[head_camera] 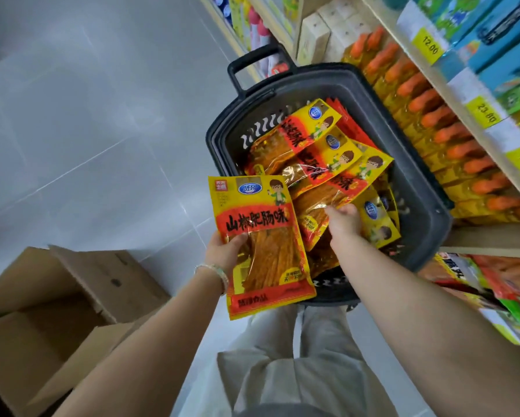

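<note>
A black shopping basket stands on the floor, filled with several yellow-and-red snack packets. My left hand holds one such packet upright over the basket's near left edge, thumb on its front. My right hand reaches down into the basket and pinches the edge of another packet lying on the pile. A bead bracelet sits on my left wrist.
An open cardboard box lies on the grey tiled floor at the left. Store shelves run along the right with orange-capped bottles, boxes and yellow price tags. More snack packets lie on a lower shelf at the right.
</note>
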Demonstrator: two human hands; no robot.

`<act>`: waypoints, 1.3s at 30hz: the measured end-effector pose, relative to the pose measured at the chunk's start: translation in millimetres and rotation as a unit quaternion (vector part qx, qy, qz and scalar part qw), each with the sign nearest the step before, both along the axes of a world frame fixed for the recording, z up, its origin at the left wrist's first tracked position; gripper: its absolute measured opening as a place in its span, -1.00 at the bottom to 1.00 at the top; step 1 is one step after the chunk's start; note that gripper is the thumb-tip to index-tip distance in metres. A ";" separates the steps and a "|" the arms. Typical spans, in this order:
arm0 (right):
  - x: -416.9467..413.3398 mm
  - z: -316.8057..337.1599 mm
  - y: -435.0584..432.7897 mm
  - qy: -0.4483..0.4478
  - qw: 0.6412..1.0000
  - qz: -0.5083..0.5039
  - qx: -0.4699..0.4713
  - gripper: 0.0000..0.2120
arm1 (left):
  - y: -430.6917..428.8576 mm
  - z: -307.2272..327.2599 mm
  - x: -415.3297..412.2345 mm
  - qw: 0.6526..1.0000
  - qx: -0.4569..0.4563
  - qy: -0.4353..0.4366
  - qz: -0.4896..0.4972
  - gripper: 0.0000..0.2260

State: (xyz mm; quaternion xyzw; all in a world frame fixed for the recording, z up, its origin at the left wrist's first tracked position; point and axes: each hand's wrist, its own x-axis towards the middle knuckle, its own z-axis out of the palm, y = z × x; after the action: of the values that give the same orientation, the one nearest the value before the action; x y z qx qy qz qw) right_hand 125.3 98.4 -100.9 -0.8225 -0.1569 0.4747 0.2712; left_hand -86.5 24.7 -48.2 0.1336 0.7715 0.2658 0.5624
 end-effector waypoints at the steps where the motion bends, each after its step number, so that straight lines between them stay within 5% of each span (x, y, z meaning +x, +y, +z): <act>1: 6.6 5.1 -6.9 -0.009 1.000 -0.014 0.010 -0.72 | 2.0 1.6 -0.1 1.000 -0.003 -0.007 0.003 -0.81; 3: 23.6 19.1 -22.0 0.007 0.996 -0.087 0.031 -0.81 | 5.8 5.3 1.1 1.000 -0.014 -0.022 0.010 -0.82; 6: 56.1 43.6 -45.5 0.067 0.981 -0.167 0.071 -0.57 | 12.7 18.3 9.9 0.999 0.004 -0.041 0.014 -0.89; 18: 179.6 165.2 -175.1 0.162 0.924 -0.142 0.314 -0.63 | 25.3 99.4 117.2 0.963 0.202 -0.001 -0.180 -0.64; 27: 244.6 203.6 -364.7 0.136 0.895 -0.198 0.376 -0.68 | -108.6 146.0 278.4 0.890 0.251 -0.002 -0.381 -0.46; 33: 266.0 200.1 -509.3 0.095 0.877 -0.294 0.369 -0.64 | -237.7 146.5 359.1 0.820 0.260 -0.133 -0.492 -0.83; 39: 295.9 202.5 -609.9 0.084 0.846 -0.372 0.373 -0.66 | -321.3 149.3 422.3 0.754 0.261 -0.116 -0.592 -0.88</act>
State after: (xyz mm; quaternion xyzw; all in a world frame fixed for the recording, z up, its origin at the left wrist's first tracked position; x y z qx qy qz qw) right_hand 421.2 -511.4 101.6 -0.6132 0.0189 0.3111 0.7258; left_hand 335.9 -296.6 101.1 0.6733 0.3677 0.0846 0.6359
